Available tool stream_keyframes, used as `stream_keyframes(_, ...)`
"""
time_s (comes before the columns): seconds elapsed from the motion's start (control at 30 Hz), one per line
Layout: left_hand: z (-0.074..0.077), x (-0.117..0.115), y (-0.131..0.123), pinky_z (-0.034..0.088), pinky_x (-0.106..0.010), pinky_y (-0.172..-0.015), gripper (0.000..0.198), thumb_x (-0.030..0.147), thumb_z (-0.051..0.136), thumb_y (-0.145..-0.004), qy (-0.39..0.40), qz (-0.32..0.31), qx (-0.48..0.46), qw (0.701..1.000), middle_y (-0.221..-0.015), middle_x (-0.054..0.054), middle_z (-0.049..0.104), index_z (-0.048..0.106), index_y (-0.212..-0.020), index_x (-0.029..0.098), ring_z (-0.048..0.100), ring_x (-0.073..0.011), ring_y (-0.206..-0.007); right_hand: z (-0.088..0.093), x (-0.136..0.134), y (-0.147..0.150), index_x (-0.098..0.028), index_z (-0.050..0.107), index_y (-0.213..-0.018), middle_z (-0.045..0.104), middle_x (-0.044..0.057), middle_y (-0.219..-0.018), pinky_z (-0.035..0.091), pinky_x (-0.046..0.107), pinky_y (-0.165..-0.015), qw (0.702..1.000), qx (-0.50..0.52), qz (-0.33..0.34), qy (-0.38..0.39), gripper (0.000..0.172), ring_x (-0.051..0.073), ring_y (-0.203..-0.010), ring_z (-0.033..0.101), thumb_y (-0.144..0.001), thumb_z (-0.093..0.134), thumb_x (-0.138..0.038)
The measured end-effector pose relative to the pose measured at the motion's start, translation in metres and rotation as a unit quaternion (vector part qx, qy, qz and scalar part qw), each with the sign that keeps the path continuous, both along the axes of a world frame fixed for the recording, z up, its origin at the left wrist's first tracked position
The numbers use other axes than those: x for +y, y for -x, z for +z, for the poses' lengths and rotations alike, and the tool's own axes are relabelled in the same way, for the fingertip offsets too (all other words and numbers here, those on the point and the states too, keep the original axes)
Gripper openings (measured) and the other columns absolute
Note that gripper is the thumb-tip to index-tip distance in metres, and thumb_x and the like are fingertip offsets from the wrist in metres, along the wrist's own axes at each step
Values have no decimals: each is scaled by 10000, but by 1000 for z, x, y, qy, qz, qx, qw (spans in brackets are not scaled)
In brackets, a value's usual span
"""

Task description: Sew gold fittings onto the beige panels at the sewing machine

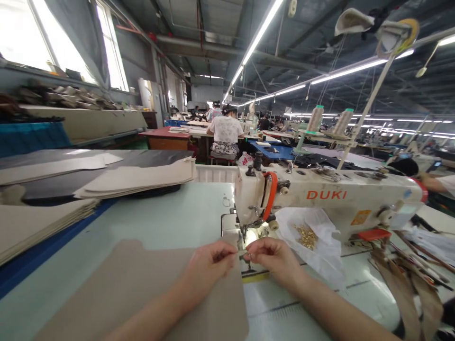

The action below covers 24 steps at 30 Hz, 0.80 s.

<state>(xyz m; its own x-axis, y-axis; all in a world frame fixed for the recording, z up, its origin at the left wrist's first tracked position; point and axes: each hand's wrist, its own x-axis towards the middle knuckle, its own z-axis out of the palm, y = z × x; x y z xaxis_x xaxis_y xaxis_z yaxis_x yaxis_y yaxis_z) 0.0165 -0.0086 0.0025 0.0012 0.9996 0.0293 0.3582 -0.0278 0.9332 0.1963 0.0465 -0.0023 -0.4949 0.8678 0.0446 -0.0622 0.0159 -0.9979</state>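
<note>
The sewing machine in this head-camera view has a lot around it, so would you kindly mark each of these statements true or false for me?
1. The sewing machine bears the word DUKI on its arm. True.
2. The brass-coloured small parts sit in a blue tray. False: they lie on a crumpled white sheet beside the machine's head.
3. The left hand and right hand are raised with their fingertips close together in front of the needle area. True.
4. The beige cut panel lies under the right forearm. False: it lies under the left forearm.
5. The seated co-worker in the background faces the camera. False: their back is to the camera.
</note>
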Motion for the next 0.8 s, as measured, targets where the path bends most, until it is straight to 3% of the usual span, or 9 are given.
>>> stream_keyframes(0.17,-2,3,-2,382,-237,-505,194,319,538,-677,25,12,-22,999,-540,37,549,638,-747,169,480,-120,-481,-2,0,4,-188,709,-728,717,13,-727,484,275,-700,1000,-7,14,9,140,171,-721,657,-612,740,-260)
stream_keyframes(0.37,-1,2,-5,380,-241,-513,183,321,537,-663,30,20,-30,999,-538,43,545,624,-731,175,479,-124,-488,-9,-1,6,-199,722,-741,709,21,-769,495,276,-669,998,14,-27,-55,130,172,-711,640,-648,725,-289)
stream_keyframes(0.53,4,0,-10,389,-243,-537,197,339,534,-684,23,15,-15,1000,-554,31,564,636,-724,175,497,-132,-515,-15,-5,10,-211,682,-899,699,16,-760,502,288,-701,997,45,-35,-53,217,173,-724,654,-682,674,-225)
stream_keyframes(0.8,5,-3,-13,365,-230,-515,159,305,501,-712,-3,53,31,998,-509,43,538,598,-660,190,494,-128,-495,-13,-12,11,-200,708,-869,690,52,-887,481,299,-756,986,7,-62,-152,185,189,-831,635,-742,577,-163)
